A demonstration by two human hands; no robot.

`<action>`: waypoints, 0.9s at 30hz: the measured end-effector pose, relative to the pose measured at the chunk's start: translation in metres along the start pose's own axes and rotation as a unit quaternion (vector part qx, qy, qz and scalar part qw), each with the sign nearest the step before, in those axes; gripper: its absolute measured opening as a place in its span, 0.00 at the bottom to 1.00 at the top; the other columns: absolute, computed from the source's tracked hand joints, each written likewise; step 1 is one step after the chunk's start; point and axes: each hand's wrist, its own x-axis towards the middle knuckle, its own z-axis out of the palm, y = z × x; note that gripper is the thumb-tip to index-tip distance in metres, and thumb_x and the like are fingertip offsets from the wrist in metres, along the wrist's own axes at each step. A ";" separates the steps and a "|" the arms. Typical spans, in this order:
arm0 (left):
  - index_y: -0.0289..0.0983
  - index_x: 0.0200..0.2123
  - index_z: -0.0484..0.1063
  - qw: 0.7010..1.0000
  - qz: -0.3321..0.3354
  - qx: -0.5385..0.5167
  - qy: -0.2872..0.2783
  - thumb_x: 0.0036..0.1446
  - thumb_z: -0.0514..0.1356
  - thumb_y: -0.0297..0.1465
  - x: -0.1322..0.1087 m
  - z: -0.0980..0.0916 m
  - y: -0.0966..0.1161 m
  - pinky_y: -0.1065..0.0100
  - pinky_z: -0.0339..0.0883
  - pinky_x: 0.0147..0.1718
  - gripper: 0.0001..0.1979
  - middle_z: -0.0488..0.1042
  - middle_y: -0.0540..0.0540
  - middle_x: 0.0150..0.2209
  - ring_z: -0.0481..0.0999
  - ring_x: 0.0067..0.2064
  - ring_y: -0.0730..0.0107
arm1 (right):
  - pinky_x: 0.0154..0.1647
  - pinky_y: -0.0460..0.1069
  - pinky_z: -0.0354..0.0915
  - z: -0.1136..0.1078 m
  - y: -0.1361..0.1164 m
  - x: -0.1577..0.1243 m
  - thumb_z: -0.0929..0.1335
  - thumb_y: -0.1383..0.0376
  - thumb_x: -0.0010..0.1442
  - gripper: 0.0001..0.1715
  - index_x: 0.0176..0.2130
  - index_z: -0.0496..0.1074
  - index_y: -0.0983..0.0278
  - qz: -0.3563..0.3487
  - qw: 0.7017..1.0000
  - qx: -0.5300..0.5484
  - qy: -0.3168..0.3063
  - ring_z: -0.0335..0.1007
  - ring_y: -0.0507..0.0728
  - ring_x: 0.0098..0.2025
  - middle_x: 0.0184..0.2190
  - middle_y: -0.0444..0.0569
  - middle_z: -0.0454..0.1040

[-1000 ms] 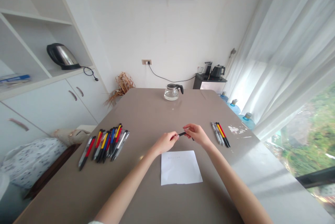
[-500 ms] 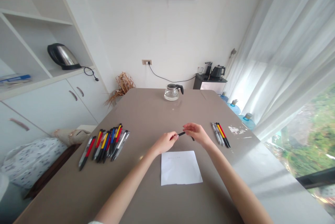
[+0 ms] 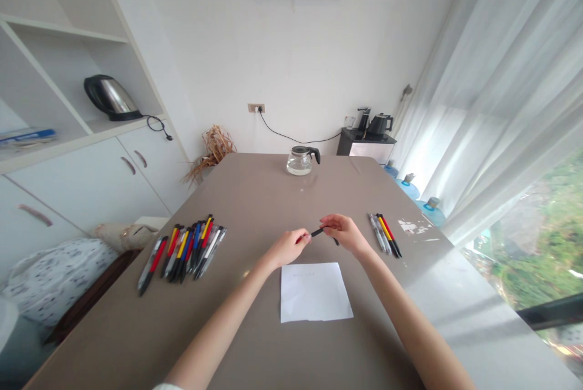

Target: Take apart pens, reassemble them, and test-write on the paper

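Fingers [image 3: 304,234] of both hands gripped a black pen [image 3: 317,232].
The left hand [image 3: 288,246] held one end, the right hand [image 3: 345,234] the other, above the counter [image 3: 255,195] just beyond white paper [image 3: 315,293], between a large pen pile [image 3: 184,246] and a smaller pen row [image 3: 385,232].

Left hand [image 3: 290,246], one; right hand [image 3: 345,234], one. Dark pen parts [image 3: 317,232] there: two showing. Right-side pens [image 3: 387,231]: about four. Left-side pens [image 3: 181,251]: over a dozen; overlap hides exact count. Paper [image 3: 316,293], one sheet. Glass pot [image 3: 299,165], one. Kettles [image 3: 112,97], two. Water bottles [image 3: 430,214], three visible.
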 end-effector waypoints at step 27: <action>0.39 0.31 0.66 0.999 -0.022 0.033 0.007 0.56 0.42 0.38 -0.003 -0.003 0.001 0.74 0.55 0.26 0.16 0.69 0.51 0.26 0.65 0.26 0.74 | 0.30 0.47 0.66 -0.008 0.006 0.002 0.66 0.62 0.46 0.16 0.37 0.69 0.66 0.065 0.994 0.011 0.085 0.68 0.54 0.32 0.30 0.49 0.72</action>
